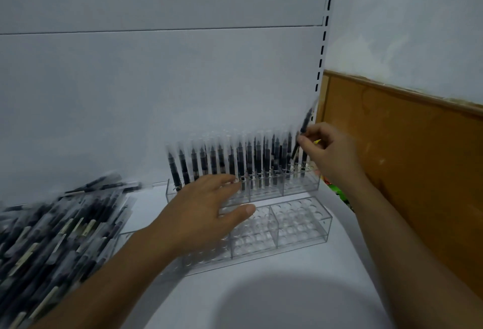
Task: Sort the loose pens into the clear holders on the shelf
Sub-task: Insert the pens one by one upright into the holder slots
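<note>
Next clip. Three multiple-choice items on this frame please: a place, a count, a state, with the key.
1. Where does the pile of loose pens lie?
A. On the shelf, left of the rear holder and front holder.
B. In a box on the floor.
C. Hanging from the wall.

2. How many clear holders stand on the shelf?
A. One.
B. Two.
C. Four.

3. What is the right hand doing?
A. Lying flat on the shelf.
B. Pinching a pen at the rear holder's right end.
C. Holding scissors.

Key: 1 A, the pile sits at the frame's left; 2 B, one full of pens, one with bare holes; 3 B, the pen is pinched above that end.
</note>
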